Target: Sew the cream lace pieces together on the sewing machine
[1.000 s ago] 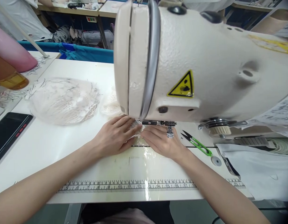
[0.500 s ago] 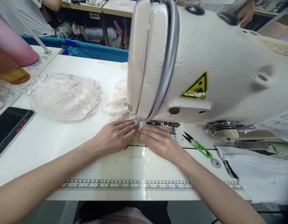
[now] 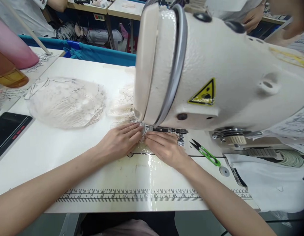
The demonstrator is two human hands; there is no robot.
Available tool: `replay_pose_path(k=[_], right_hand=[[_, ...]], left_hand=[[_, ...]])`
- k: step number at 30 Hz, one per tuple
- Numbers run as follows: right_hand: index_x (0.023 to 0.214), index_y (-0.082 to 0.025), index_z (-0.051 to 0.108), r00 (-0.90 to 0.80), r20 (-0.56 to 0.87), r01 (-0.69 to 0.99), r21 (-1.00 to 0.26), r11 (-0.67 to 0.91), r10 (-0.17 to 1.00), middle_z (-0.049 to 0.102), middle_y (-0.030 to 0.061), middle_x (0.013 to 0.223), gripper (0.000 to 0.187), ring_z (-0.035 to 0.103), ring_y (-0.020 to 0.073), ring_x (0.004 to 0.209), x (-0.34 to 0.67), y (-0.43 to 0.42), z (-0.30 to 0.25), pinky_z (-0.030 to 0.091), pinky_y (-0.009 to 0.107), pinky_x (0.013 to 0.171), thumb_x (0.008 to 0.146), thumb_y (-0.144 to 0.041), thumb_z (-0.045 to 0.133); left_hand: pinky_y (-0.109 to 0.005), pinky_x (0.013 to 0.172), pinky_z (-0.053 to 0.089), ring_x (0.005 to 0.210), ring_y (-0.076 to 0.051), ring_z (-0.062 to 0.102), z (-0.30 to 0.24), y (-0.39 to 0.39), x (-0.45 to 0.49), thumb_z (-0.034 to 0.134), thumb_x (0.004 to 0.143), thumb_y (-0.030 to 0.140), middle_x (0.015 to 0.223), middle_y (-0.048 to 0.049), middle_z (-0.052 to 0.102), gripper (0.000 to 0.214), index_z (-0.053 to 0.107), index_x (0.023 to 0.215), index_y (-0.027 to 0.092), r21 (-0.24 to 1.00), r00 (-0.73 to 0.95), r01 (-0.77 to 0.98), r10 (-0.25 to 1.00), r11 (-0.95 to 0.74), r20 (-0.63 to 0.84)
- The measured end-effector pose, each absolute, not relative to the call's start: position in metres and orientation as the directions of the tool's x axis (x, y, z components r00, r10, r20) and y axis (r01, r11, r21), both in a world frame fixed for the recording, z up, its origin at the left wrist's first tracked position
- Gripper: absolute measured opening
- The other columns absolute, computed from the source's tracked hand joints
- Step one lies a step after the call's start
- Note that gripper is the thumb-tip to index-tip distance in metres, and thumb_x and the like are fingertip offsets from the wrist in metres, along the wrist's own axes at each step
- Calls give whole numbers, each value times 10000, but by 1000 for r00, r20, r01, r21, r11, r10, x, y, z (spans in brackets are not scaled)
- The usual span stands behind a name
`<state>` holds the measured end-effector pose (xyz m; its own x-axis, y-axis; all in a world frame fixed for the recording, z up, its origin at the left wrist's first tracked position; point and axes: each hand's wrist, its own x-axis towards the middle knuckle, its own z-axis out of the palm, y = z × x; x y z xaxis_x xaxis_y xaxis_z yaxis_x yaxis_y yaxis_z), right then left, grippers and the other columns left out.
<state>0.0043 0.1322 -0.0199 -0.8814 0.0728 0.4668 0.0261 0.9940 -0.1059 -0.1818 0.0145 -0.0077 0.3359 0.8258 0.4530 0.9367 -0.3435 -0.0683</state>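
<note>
My left hand (image 3: 119,139) lies with fingers stretched flat on pale lace fabric (image 3: 122,105), just left of the presser foot of a white sewing machine (image 3: 198,68). My right hand (image 3: 165,147) rests palm down on the right side of the foot, its fingers straight and pointing left. Between the two sets of fingertips a small strip of the lace shows. The needle and most of the strip are hidden by the machine head and my fingers. Left of the machine, a rounded pile of sheer cream lace (image 3: 68,103) with loose dark threads lies on the table.
Green thread snips (image 3: 206,153) and a small grey bobbin (image 3: 224,171) lie right of my right hand. A black phone (image 3: 9,134) and a pink thread cone (image 3: 16,46) are at the left. A printed ruler (image 3: 132,195) runs along the front edge. Other people stand behind.
The whole view has shifted slightly, with the table and machine a little further left. My hands keep nearly the same place beside the presser foot. At upper right, a person's hand has moved.
</note>
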Motion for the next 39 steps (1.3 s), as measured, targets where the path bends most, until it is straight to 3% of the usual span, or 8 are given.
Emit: replay_pose_path(k=[17,22,29,39], right_hand=[[988,-225,702,-878,441,125,-169,978,189,735,-9,1050,192,682,115,900,5,140,-20,530,224,817,923,-141,542],[975,-243,708,-871,432,182,-160,970,234,745,-24,985,172,686,111,853,5,139,-10,520,226,778,909,-159,574],[961,-255,719,-846,432,221,-247,944,311,748,-13,928,162,678,111,799,2,142,-11,502,238,724,931,-230,562],[947,-260,718,-809,413,335,-260,906,418,713,-20,740,196,650,124,692,0,139,-8,470,251,682,942,-361,550]], left_hand=[[-415,984,529,1122,-261,644,-11,15,-180,392,981,187,1233,-154,649,324,621,1176,66,-95,313,949,859,-300,406],[-426,985,528,1112,-265,649,-11,15,-181,400,978,186,1227,-148,655,325,635,1179,87,-114,331,943,854,-312,402],[-443,996,519,1096,-272,657,-15,15,-183,485,946,171,1179,-156,680,310,630,1212,108,-90,338,939,835,-333,435],[-448,977,527,1125,-271,641,-15,16,-183,442,964,209,1145,-128,696,318,633,1213,161,-49,288,955,866,-294,409]])
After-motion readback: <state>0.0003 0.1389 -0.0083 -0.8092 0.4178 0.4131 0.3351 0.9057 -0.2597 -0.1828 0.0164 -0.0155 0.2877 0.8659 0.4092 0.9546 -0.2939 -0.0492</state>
